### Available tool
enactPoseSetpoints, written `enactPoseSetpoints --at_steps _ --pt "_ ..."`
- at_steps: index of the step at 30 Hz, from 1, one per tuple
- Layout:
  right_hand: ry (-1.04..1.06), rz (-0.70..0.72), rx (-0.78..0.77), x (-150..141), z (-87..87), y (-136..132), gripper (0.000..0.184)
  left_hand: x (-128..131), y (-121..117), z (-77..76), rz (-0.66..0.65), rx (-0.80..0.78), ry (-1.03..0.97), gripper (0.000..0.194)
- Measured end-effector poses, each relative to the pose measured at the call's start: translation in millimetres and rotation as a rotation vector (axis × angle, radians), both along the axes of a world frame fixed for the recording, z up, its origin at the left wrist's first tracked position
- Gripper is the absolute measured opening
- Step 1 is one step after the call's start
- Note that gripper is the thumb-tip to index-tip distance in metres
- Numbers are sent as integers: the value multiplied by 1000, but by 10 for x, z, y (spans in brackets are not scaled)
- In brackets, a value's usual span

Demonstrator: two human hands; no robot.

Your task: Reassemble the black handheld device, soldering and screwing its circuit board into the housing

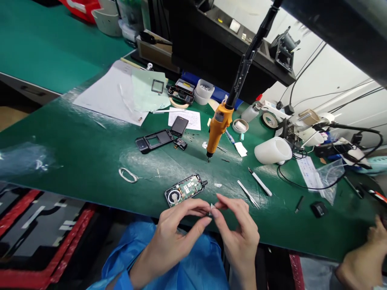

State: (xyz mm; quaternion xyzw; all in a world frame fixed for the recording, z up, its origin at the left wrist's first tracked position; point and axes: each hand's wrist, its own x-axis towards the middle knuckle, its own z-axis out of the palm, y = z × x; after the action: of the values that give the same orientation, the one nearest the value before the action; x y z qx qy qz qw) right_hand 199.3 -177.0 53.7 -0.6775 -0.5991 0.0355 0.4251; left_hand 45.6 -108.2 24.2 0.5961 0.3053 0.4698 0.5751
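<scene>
The left hand (178,229) reaches in over the near edge of the green bench (90,193), its back turned up and its fingers pointing inward toward the right hand (236,225), which leans in to meet it. Both forearms rise from the lap, with blue cloth (139,245) around them.

Just beyond the left hand lies an opened handheld device (189,188), circuit board showing, its near edge partly hidden by the fingers. An orange electric driver (219,125) hangs tip down past it. Tweezers (248,194) and a white pen-like tool (260,182) lie to the right; a coiled white cord (128,175) is off to the left. Farther back sit a black casing (154,140) and a dark screen panel (179,125). At the far right, another person's hand (375,233) rests near the bench edge.

A small pale piece (212,207) is at the fingertips, between the two hands. The right thumb presses against it, forefinger lifted a little apart. The left hand is loosely curled, thumb away from its fingers, whose tips come up to the piece; which hand truly grips it, I can't tell.
</scene>
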Motion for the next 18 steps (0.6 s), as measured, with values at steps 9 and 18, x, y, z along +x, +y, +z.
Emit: enactPoseSetpoints --at_steps 9,18 --pt "383 104 -128 35 -40 50 12 7 48 -80 -25 -3 80 19" --pt "435 38 -62 15 -180 56 17 -7 119 -31 -21 -64 101 12"
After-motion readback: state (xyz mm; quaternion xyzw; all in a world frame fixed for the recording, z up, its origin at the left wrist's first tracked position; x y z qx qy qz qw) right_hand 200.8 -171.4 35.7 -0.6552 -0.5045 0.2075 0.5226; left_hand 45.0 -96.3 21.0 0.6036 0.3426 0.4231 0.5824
